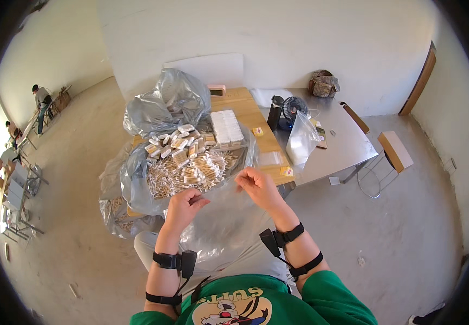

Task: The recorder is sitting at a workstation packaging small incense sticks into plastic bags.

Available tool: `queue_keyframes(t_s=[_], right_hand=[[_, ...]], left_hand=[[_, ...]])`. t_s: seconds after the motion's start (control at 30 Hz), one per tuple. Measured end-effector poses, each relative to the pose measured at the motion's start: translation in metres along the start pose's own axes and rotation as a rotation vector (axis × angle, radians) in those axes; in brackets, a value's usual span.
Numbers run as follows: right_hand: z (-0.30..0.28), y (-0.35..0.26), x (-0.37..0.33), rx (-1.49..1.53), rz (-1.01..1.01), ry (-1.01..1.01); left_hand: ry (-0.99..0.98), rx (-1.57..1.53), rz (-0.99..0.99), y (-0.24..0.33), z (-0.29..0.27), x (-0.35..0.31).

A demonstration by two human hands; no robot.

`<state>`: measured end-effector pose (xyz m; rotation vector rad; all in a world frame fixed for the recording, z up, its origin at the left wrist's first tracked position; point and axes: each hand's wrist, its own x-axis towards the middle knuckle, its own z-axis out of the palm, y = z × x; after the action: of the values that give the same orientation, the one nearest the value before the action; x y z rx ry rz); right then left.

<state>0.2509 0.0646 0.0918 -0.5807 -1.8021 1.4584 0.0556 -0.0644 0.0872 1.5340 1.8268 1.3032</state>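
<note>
Loose cotton swabs [188, 173] with wooden sticks lie in a heap inside an opened grey plastic bag [135, 179] at the table's near edge. Bundled packs of swabs [180, 143] sit on the far side of the heap. My left hand [183, 208] is closed at the heap's near left edge, thumb toward the curled fingers. To the heap's near right, my right hand [260, 187] is closed with its fingertips pinched. What either hand holds, if anything, is too small to make out. Grey plastic sheeting [218, 216] drapes down over my lap.
A block of white packs [226, 127] stands behind the swabs on the wooden table [242, 100]. A metal table [342, 146] adjoins it, bearing a black fan [295, 108], a dark bottle [275, 112] and a clear bag [302, 141]. A stool [395, 151] stands right. People work far left.
</note>
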Motion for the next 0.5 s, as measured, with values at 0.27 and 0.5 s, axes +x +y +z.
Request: queue_keyframes(t_s=[0.27, 0.5], right_hand=[[-0.025, 0.020, -0.009, 0.168, 0.034, 0.152], [-0.043, 0.036, -0.016, 0.110, 0.068, 0.361]], left_hand=[[0.063, 0.044, 0.034, -0.013, 0.002, 0.003], [-0.127, 0.478, 0.041, -0.007, -0.011, 0.009]])
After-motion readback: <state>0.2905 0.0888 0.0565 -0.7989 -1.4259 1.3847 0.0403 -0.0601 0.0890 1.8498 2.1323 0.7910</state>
